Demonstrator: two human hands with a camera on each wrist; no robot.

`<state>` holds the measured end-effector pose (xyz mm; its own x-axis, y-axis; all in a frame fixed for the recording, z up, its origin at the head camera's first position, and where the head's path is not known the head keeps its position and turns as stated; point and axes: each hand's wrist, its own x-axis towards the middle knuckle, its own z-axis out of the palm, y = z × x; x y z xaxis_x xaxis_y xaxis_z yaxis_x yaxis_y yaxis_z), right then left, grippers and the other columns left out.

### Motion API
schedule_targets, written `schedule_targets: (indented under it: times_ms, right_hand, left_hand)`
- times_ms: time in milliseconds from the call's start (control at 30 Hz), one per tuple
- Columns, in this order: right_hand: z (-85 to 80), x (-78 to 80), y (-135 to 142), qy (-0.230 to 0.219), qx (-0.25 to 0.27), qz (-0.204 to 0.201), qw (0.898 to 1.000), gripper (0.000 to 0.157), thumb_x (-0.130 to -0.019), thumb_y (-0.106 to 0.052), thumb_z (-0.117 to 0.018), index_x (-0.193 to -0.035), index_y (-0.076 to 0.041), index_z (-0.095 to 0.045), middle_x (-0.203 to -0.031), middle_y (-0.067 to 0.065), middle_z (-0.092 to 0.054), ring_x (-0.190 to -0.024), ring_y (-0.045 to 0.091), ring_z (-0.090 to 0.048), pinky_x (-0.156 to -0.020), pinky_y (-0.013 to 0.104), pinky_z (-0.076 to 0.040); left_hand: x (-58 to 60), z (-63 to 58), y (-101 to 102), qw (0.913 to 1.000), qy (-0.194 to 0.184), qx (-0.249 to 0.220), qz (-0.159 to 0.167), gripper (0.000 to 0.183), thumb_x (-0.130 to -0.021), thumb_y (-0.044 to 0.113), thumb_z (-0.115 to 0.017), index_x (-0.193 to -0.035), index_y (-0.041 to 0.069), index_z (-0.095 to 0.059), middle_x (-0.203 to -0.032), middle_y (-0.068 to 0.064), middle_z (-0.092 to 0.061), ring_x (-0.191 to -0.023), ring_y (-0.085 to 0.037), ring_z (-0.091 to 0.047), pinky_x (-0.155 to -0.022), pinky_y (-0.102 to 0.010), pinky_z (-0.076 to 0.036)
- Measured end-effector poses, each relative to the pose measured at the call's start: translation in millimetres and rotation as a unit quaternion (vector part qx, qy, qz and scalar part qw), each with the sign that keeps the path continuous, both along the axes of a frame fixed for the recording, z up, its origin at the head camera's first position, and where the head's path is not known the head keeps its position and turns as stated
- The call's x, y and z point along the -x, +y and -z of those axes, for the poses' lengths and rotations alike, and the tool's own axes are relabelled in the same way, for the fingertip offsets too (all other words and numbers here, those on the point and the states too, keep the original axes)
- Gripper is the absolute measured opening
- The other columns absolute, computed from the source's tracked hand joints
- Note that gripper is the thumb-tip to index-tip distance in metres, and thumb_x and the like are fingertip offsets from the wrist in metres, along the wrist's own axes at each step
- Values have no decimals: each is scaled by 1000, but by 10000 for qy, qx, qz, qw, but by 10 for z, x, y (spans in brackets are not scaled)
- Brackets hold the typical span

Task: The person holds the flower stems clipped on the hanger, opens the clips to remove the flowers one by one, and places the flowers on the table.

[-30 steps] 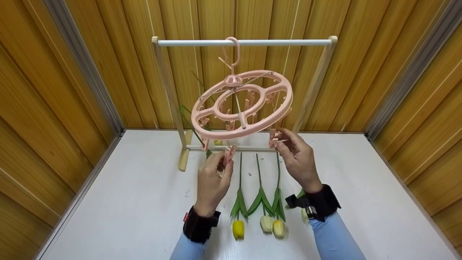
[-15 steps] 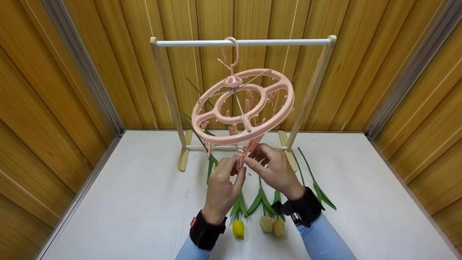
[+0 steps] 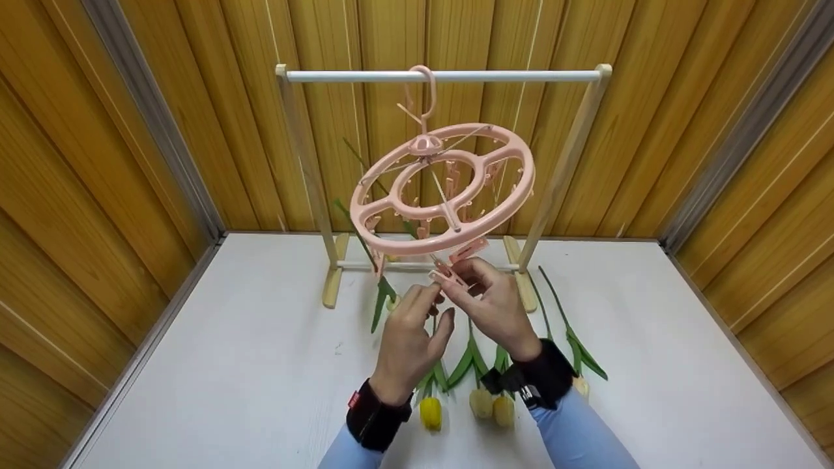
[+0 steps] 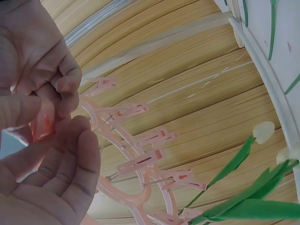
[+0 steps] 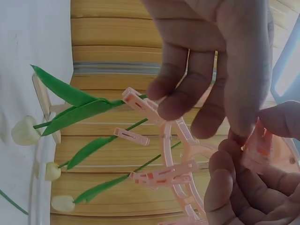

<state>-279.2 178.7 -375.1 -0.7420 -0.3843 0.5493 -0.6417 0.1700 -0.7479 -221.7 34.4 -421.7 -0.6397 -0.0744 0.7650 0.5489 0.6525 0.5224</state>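
Note:
A pink round clip hanger (image 3: 417, 248) hangs tilted from the rack's white bar (image 3: 521, 76). Just below its front rim, my right hand (image 3: 498, 306) pinches one of its pink clothespins (image 3: 451, 273) between thumb and fingers. My left hand (image 3: 407, 355) is close beside, its thumb spread away and its fingertips by the same clothespin; whether they touch it I cannot tell. The right wrist view shows that clothespin (image 5: 258, 150) in the right hand's grip, with the left hand's fingers (image 5: 173, 101) extended above. Tulips, one a white tulip (image 5: 26, 131), hang from other clothespins (image 5: 161, 176).
On the white table (image 3: 260, 365) lie several tulips: a yellow tulip (image 3: 430, 413), paler ones such as a cream tulip (image 3: 481, 404), and one by the right forearm. The rack's wooden feet (image 3: 330, 286) stand at the back, before a wood-panelled wall (image 3: 228, 130).
My right hand has moved left from a clothespin at the right to the front one, which my left hand was pinching. The left thumb has come away, and that clothespin now leans.

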Motion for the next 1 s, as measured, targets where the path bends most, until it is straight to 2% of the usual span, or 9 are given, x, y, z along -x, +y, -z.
schedule_targets:
  times_ms: [133,267,400,467,533,633,733,867,1000]
  right_hand:
    - [-20,18,40,195,30,17,9998,12,-94,-3,-73,-105,-2,-73,-91,4,-74,-77,11,-66,-69,23,-53]
    - [-43,19,97,142,96,-20,9999,10,-94,0,-72,-104,0,-73,-89,6,-72,-74,10,-63,-66,21,-50]
    - [-64,4,174,-48,266,-173,9995,9,-94,4,-70,-103,3,-71,-88,11,-72,-74,9,-63,-66,19,-50]
    - [-74,0,221,-158,350,-309,9988,9,-95,5,-68,-104,5,-70,-87,13,-71,-74,9,-63,-66,19,-50]
    - [-85,1,269,-303,408,-457,9977,9,-96,6,-65,-105,7,-69,-87,13,-71,-75,10,-63,-67,20,-51]
    - [-99,12,342,-501,509,-688,9951,10,-99,6,-62,-107,10,-67,-88,9,-69,-77,13,-63,-67,22,-52]
    - [-109,30,405,-752,679,-885,9909,12,-100,6,-59,-109,13,-64,-90,7,-69,-80,14,-64,-68,23,-53]
    - [-109,69,467,-1086,911,-874,9860,13,-100,5,-59,-109,14,-63,-90,8,-70,-81,14,-65,-69,24,-54]
    - [-90,133,510,-1285,1127,-703,9828,14,-101,3,-59,-108,15,-62,-90,10,-69,-81,15,-65,-68,25,-54]
  left_hand:
    - [35,5,-95,9997,-107,-111,-177,31,-90,2,-71,-121,2,-70,-98,-9,-67,-84,-19,-66,-72,-29,-57]
    - [103,30,-236,9971,-211,-467,-569,26,-90,-2,-69,-117,1,-71,-97,-13,-68,-80,-23,-67,-69,-36,-59]
    - [182,87,-368,9885,-340,-832,-1212,21,-88,-3,-69,-110,-2,-71,-93,-15,-66,-78,-27,-65,-67,-41,-56]
    - [213,112,-413,9827,-447,-981,-1507,20,-88,-2,-71,-108,-4,-70,-95,-16,-64,-82,-30,-64,-70,-43,-55]
    - [235,138,-443,9783,-596,-1127,-1634,25,-88,1,-73,-112,-5,-67,-101,-18,-63,-92,-33,-64,-75,-46,-55]
    - [263,176,-472,9780,-841,-1360,-1342,40,-90,5,-72,-127,-8,-60,-116,-24,-63,-111,-39,-62,-90,-54,-53]
    - [285,212,-492,9770,-1133,-1686,-653,52,-94,6,-70,-141,-8,-51,-126,-25,-64,-121,-41,-61,-100,-58,-48]
    - [296,221,-493,9691,-1368,-2053,17,44,-98,5,-66,-139,-4,-53,-113,-20,-70,-110,-36,-66,-101,-57,-48]
    - [276,184,-478,9666,-1397,-2144,154,35,-100,7,-66,-132,-3,-57,-99,-11,-72,-98,-29,-69,-92,-51,-52]
